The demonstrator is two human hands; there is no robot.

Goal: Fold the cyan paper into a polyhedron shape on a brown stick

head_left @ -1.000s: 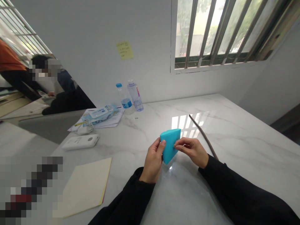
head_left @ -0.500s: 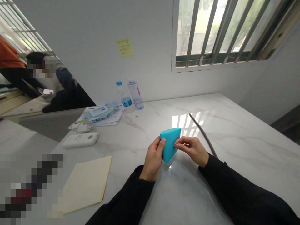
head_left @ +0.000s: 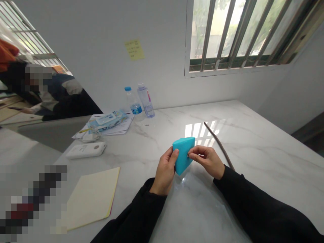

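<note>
My left hand (head_left: 165, 172) grips a bright turquoise block (head_left: 183, 152) by its left side, thumb on the near face and fingers behind. The block is held tilted above the table. My right hand (head_left: 206, 158) is pinched at the block's right side, with thumb and forefinger together at its face. Between those fingertips a tiny, dark, metallic-looking bit shows, too small to name. A long thin brown stick (head_left: 219, 143) lies on the table beyond my right wrist, its near end hidden by my sleeve.
The white marbled table (head_left: 265, 162) holds a cream paper pad (head_left: 93, 197), a white power bank (head_left: 86, 150), a wipes pack (head_left: 108, 119) on papers, a blue-capped bottle (head_left: 134, 103) and another clear bottle (head_left: 146, 101). A person (head_left: 58, 92) sits beyond the partition at left.
Both hands and the block stay nearly in place, with only a slight shift of the whole view. The person in the background at left has leaned and changed posture.
</note>
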